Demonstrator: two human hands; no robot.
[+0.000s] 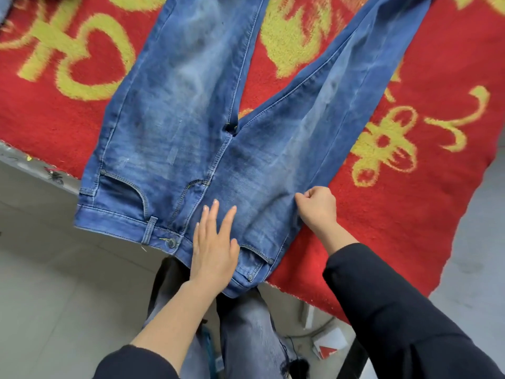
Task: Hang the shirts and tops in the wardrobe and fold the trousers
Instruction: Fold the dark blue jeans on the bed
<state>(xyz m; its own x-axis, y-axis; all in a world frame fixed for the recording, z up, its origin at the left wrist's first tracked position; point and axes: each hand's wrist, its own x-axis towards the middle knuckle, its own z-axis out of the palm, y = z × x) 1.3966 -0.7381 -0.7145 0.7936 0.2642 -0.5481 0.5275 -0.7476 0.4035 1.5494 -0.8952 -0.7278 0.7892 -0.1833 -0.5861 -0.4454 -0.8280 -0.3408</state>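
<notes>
Closest to you, your left hand (214, 247) lies flat, fingers (213, 212) straight and spread, pressing the blue faded denim jeans (169, 132) just beside the fly, likely to anchor the waist while you smooth. Your right hand (318, 206) is curled at the outer hip seam, apparently pinching the fabric edge, though its fingertips are hidden; it is probably tugging that side taut. Farther off, both legs splay apart across the red pile rug with yellow motifs (423, 187) covering the surface, not yet folded.
</notes>
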